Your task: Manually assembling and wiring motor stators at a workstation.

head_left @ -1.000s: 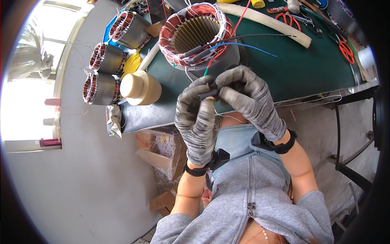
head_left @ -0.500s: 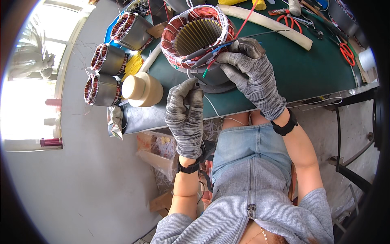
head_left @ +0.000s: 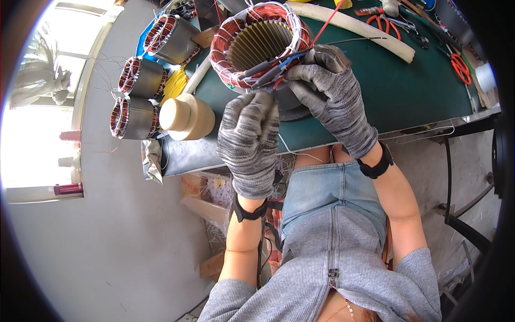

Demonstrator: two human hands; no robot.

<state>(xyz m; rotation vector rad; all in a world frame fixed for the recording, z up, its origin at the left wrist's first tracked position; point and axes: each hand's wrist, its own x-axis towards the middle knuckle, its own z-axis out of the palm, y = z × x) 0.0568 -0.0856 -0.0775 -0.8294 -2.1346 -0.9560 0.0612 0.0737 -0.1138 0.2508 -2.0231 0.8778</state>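
Near the table's [head_left: 416,96] front edge, the right hand [head_left: 332,94] pinches the already laced stator's [head_left: 260,47] still-loose leads [head_left: 260,68], while the left hand [head_left: 248,140] is closed, contents hidden.

Strong daylight comes from the window [head_left: 40,142], which is overexposed and looks curved; the wall [head_left: 129,231] beside it is softly lit.

The left of the hands [head_left: 250,140] has moved closer to the copper-wound stator [head_left: 220,52].

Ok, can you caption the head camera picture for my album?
Gloved left hand and right hand at the red coil ring.
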